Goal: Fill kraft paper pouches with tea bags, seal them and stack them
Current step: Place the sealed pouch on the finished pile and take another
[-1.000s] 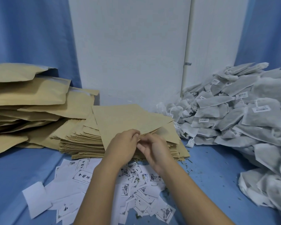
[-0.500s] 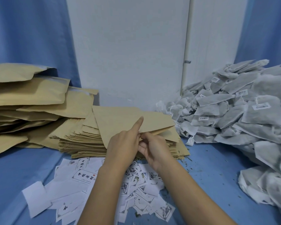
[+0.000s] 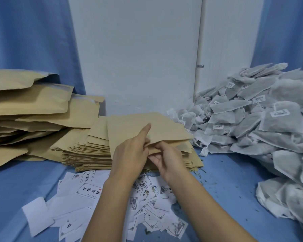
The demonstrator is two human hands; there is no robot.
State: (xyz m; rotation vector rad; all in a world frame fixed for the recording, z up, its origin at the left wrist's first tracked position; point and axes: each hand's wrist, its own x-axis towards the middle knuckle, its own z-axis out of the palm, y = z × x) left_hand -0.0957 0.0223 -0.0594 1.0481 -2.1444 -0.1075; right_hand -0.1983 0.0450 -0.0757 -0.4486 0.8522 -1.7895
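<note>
At far left, a slumped heap of filled pouches [image 3: 30, 102] leans against the blue curtain; just beside it sits the stack of flat pouches [image 3: 84, 147], with loose printed labels [image 3: 87, 191] scattered on the blue cloth [image 3: 231, 182] in front. We are working the top pouch [image 3: 126, 126] open at its mouth. Our left hand [image 3: 129, 152] pinches the upper layer, index finger stretched flat across the paper. Our right hand [image 3: 168, 161] curls its fingers round the lower layer, and the two lips are parted only a little. To the right, well apart from both hands, lies the big pile of tea bags [image 3: 252, 119], none of them yet in the pouch. We judge this the opening step, with filling, sealing and stacking all to come. The risks look plain: pull the lips apart too hard and the thin kraft may tear or crease at the side seam. Pinch two pouches together and the one beneath may drag off and fan the stack. Leave the mouth this narrow and a tea bag may snag on the edge.
</note>
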